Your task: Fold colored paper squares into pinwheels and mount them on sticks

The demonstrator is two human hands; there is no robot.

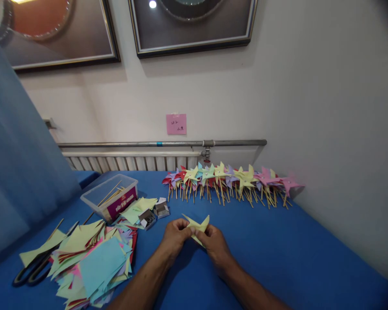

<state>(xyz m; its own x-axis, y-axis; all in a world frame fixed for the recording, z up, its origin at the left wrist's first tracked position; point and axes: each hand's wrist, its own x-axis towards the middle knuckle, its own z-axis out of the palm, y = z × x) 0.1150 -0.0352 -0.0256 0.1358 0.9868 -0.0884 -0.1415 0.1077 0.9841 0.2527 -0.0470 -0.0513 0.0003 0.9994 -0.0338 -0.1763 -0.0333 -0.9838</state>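
Between my two hands is a yellow paper pinwheel (198,225) with pointed blades and no stick showing. My left hand (176,234) pinches its left side, thumb near the centre. On the other side my right hand (214,244) grips it with thumb and fingers, and the thumbs almost meet. My palms hide part of the paper. Left of my hands stand two small open boxes, one (147,218) holding small metal pins and the other (161,208) behind it. Finished pinwheels on sticks (226,181) lie in a long colourful row at the back of the blue table (245,249).
A clear plastic tub (108,193) with wooden sticks stands at back left. Large piles of coloured paper squares (100,262) spread at front left, beside black-handled scissors (35,269). A radiator (132,161) and pipe run along the wall; a blue curtain (22,142) hangs left.
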